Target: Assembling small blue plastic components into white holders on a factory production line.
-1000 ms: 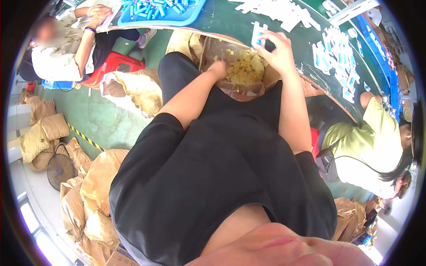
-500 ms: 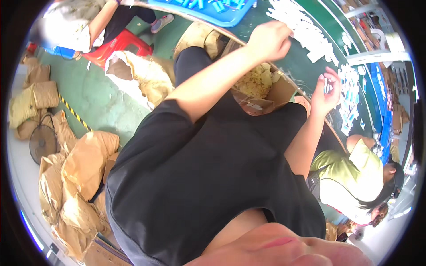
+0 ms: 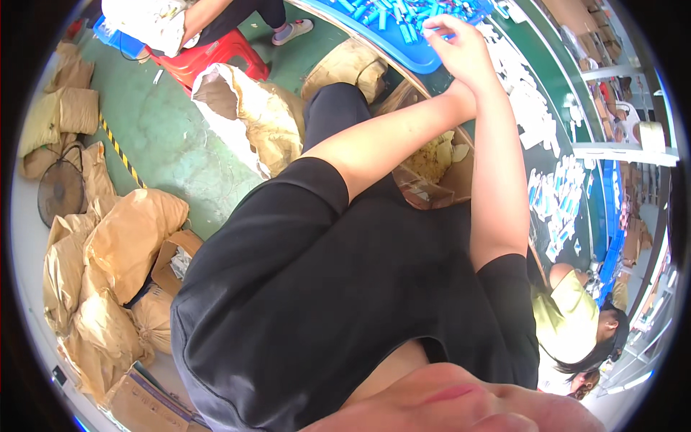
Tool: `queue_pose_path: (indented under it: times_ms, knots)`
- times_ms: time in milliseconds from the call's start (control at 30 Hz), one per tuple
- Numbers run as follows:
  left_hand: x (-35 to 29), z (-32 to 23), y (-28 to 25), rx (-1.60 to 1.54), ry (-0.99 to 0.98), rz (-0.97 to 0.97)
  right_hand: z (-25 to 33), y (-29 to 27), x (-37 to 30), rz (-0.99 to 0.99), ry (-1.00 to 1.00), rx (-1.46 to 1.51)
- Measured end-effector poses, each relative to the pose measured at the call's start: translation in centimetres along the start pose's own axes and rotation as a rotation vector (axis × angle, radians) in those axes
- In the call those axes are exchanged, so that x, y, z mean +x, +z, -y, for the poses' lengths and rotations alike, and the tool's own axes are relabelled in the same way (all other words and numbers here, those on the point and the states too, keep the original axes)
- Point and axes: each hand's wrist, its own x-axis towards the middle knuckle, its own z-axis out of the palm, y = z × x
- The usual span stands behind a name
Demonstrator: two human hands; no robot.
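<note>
Work looks partway, with blue-and-white pieces [image 3: 558, 201] heaped on the tabletop [image 3: 536, 158], loose white pieces [image 3: 531, 111] and many blue cylinders [image 3: 381, 16] left, the right hand [image 3: 465, 56] loosely open at their tray [image 3: 423, 66], the left hand [image 3: 459, 98] mostly hidden, its grip unclear.

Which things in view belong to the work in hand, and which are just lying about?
Seemingly part of the work:
blue tray, nearest the right hand
blue pieces in the tray
loose white strips
blue-and-white pieces

Seemingly just lying about:
fan
brown sacks
cardboard box at lower left
</note>
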Motion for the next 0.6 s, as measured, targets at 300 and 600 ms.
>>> queue_pose_path:
  times_ms: [300,600]
  knots:
    - [0.6,-1.2,-2.4,0.226,-0.065,0.287,-1.9,8.2,5.6,-0.062,0.193,-0.283]
    - [0.9,0.2,-0.6,0.069,-0.059,0.117,-0.5,0.5,-2.3,-0.677,0.034,0.928]
